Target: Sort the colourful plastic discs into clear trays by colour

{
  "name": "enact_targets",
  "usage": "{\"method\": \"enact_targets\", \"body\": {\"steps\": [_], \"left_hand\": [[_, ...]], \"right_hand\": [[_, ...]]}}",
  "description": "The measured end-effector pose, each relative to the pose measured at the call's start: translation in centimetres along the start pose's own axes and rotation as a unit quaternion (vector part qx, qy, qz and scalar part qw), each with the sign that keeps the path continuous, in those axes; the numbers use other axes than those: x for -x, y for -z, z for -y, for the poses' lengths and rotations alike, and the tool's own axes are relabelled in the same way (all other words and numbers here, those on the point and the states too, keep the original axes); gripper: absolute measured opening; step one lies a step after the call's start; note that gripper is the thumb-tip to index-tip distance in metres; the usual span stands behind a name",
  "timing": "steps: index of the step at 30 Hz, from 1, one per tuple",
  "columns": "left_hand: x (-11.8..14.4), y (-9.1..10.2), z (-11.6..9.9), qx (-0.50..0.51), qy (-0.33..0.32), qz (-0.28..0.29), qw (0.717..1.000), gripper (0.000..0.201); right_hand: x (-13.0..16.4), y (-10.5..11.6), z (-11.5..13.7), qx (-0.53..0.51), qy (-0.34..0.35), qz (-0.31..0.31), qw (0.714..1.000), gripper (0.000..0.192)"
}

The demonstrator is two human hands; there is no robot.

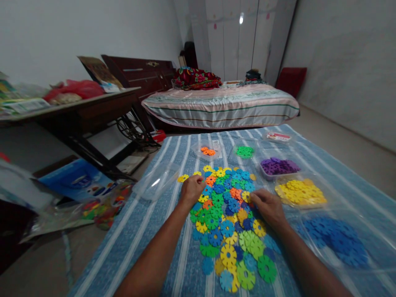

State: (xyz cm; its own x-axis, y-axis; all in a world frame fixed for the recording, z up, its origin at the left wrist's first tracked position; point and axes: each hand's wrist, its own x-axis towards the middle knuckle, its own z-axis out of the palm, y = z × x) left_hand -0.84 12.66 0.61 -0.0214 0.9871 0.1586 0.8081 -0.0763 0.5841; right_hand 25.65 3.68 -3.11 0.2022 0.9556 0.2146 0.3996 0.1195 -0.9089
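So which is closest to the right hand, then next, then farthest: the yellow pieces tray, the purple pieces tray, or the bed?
From the right hand:
1. Yellow pieces tray, just to its right.
2. Purple pieces tray, farther back.
3. Bed, far behind the mat.

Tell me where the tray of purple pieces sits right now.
In the head view, the tray of purple pieces lies on the striped blue cloth, ahead and right of the right hand, between the green pieces and the yellow pieces.
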Motion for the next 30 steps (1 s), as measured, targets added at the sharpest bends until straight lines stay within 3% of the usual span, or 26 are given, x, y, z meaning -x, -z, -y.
{"method": "enact_targets", "body": {"steps": [5, 13, 21, 25, 30], "left_hand": [[0.6, 0.4, -1.4, -0.154, 0.006, 0.028, 0.988, 0.018], [-0.1, -0.6, -3.3, -0.231, 0.023, 0.044, 0.972, 0.036], [-0.2, -1.2, -3.3, -0.216, -0.007, 0.035, 0.976, 0.020], [0.1, -0.8, -2.8, -0.177, -0.035, 0.001, 0.984, 0.024], [-1.2, -0.2, -3.3, -0.049, 0.016, 0.008, 0.999, 0.020]], "right_hand": [[0.0, 0.0, -0.1, 0.003, -0.009, 0.008, 1.000, 0.030], [0.0, 0.1, -0.1, -0.005, 0.001, 0.006, 1.000, 0.030], [0.0, 0.0, -0.2, -0.005, 0.008, 0.002, 1.000, 0.031], [0.0, 0.0, 0.0, -0.008, 0.005, 0.005, 1.000, 0.031], [-0.1, 0.0, -0.2, -0.003, 0.002, 0.005, 1.000, 0.031]]}}
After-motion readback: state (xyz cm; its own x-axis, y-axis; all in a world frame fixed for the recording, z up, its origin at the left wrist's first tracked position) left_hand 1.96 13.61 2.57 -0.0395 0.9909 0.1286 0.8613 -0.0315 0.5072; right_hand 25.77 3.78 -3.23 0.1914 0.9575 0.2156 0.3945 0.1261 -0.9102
